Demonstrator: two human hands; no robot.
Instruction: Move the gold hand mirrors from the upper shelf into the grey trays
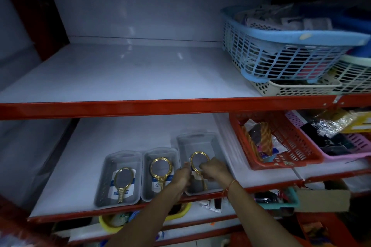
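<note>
Three grey plastic trays sit side by side on the lower white shelf (124,136), in the lower middle of the frame. The left grey tray (104,182) holds a gold oval hand mirror (123,181), and so does the middle grey tray (147,178) with its gold mirror (161,169). Over the right grey tray (200,142) my left hand (180,176) and right hand (213,169) hold a third gold hand mirror (197,161). To their right lies a red lattice plastic basket (291,146). At upper right, on the upper white shelf (120,74), a blue lattice plastic basket (281,56) rests on a cream perforated plastic basket (291,88).

We see three gold-rimmed oval hand mirrors (123,183) in plain grey plastic trays (104,184) at lower centre, white shelf boards (112,74) edged red-orange, a sky-blue lattice basket (281,56) at upper right, and a red mesh basket (291,146) beside a pink one (353,146).
</note>
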